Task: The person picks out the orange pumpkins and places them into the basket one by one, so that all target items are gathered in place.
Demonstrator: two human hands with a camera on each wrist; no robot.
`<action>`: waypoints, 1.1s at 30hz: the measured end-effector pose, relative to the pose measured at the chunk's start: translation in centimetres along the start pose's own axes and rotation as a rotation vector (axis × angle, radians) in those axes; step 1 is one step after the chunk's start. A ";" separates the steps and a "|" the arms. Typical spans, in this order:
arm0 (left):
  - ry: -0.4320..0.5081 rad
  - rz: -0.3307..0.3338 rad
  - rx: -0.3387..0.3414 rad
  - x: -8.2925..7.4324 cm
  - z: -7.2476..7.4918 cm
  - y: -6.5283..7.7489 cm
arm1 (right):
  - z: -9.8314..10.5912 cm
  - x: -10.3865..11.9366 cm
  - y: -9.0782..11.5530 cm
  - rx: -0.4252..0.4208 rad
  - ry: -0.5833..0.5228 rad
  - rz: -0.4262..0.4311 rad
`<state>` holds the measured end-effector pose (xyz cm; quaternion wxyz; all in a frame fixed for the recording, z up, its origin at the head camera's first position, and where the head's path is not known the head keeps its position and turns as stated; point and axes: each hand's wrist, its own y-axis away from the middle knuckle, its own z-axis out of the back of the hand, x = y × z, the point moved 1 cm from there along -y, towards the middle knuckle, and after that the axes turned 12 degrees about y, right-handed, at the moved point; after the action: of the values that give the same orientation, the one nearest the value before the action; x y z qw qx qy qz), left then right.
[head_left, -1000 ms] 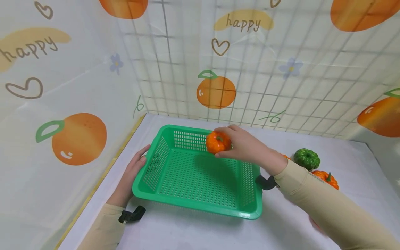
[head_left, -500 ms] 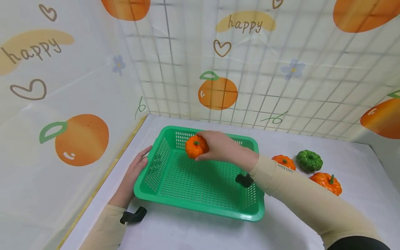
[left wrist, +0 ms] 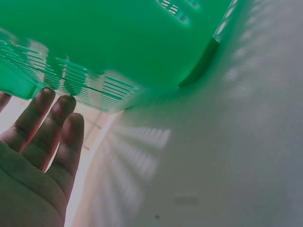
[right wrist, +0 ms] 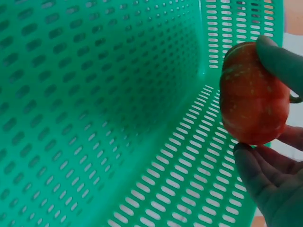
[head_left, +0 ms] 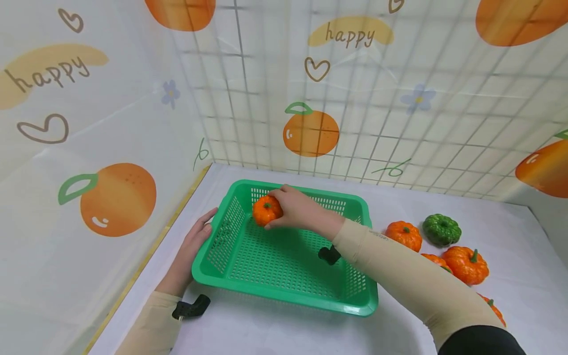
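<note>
Between the thumb and fingers of my right hand [head_left: 293,209] is a small orange pumpkin [head_left: 266,211] with a green stem. The hand holds it inside the green plastic basket [head_left: 284,301], near the far left corner. In the right wrist view the pumpkin [right wrist: 253,94] shows close to the slotted walls, pinched from both sides. My left hand [head_left: 193,246] rests along the basket's left side, fingers straight. Seen from the left wrist, the straight fingers [left wrist: 61,118] reach up to the basket's slotted wall [left wrist: 80,80].
On the white table right of the basket lie a green pumpkin [head_left: 442,230] and several orange pumpkins [head_left: 466,265], some partly hidden by the right sleeve [head_left: 412,276]. A printed cloth covers the left wall [head_left: 35,197], and a wire grid [head_left: 377,138] shows at the back.
My right hand has carried the orange pumpkin leftward across the basket to its far left corner. More of the pumpkins on the right have come into view. The left hand has stayed at the basket's side.
</note>
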<state>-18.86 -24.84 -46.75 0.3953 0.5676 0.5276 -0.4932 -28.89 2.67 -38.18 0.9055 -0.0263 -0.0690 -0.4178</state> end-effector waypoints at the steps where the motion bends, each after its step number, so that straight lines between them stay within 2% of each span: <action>1: 0.003 0.001 0.001 0.0 0.0 0.0 | -0.2 0.0 -0.2 0.003 0.007 -0.006; 12: -0.008 -0.015 -0.007 0.2 -0.2 -0.2 | -2.4 0.6 -1.4 0.019 0.036 -0.020; 19: -0.024 -0.008 0.005 0.0 0.0 -0.1 | -3.8 0.8 -1.7 0.030 0.057 0.002; 24: -0.052 -0.020 -0.002 -0.1 -0.1 -0.4 | -4.3 0.8 -1.9 0.011 0.055 0.016; 28: -0.079 0.000 -0.022 -0.1 0.0 -0.4 | -4.5 0.9 -1.9 0.014 0.055 0.013; 33: -0.075 0.015 -0.013 0.0 0.0 -0.1 | -4.6 0.9 -1.9 0.013 0.048 0.007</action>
<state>-18.96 -24.82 -46.78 0.4223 0.5498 0.5114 -0.5078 -29.29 0.26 -42.62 0.9085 -0.0107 -0.0500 -0.4147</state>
